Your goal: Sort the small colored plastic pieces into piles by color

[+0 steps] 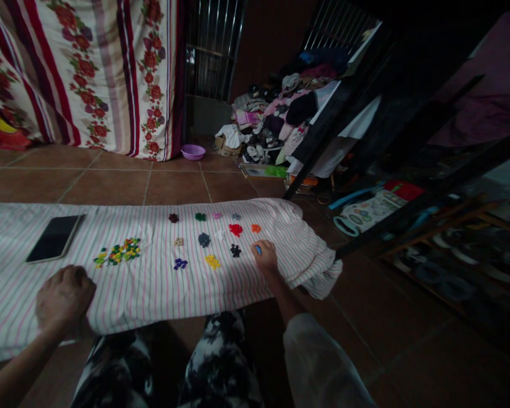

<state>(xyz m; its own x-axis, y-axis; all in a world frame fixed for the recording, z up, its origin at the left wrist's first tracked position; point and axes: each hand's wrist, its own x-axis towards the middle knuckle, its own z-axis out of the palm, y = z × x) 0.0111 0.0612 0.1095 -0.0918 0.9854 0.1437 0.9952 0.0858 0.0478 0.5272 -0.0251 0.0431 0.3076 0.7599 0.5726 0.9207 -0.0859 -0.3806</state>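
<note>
My right hand (265,258) is over the right part of the striped cloth, its fingers pinched together at some small blue pieces (258,249). Just left of it lie black pieces (236,250), with red pieces (235,229) and orange pieces (255,228) beyond. My left hand (66,294) rests curled on the cloth near the front edge; whatever its fingers enclose, if anything, is hidden. Closest to it are a mixed pile of green, yellow and orange pieces (121,252) and a dark-screened phone (55,239).
Small one-colour piles, among them yellow (213,261), purple-blue (180,264), grey (204,239) and green (200,217), sit on the striped cloth (153,294). Beyond are a purple basin (192,152), a heap of clothes (280,113) and a floral curtain (85,68). Racks stand on the right.
</note>
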